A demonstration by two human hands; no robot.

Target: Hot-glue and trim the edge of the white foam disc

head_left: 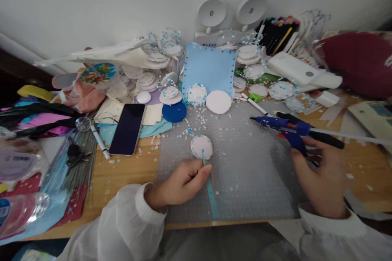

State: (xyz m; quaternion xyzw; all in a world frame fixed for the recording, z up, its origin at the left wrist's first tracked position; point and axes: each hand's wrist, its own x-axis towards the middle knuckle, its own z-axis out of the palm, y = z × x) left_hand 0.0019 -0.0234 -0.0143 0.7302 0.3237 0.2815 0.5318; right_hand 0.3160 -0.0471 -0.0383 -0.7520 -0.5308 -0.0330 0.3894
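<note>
My left hand [186,180] pinches a narrow teal strip [211,195] between thumb and fingers. Its upper end lies over a small white round disc [201,145] with pale blue flecks round its edge. The disc rests on the grey cutting mat [245,171], just beyond my fingertips. On the right, my right hand [323,175] has thumb and fingers round the handle of a blue glue gun [284,125]. Its dark nozzle points left, and a long clear glue stick [352,134] sticks out behind. Part of the handle is hidden by the fingers.
A phone [128,129] and a blue round lid [174,112] lie left of the mat. A light blue square panel [210,69] stands behind, with flecked white discs around it. A white pen [255,105] lies near the nozzle. Blue and white scraps [191,130] litter the mat.
</note>
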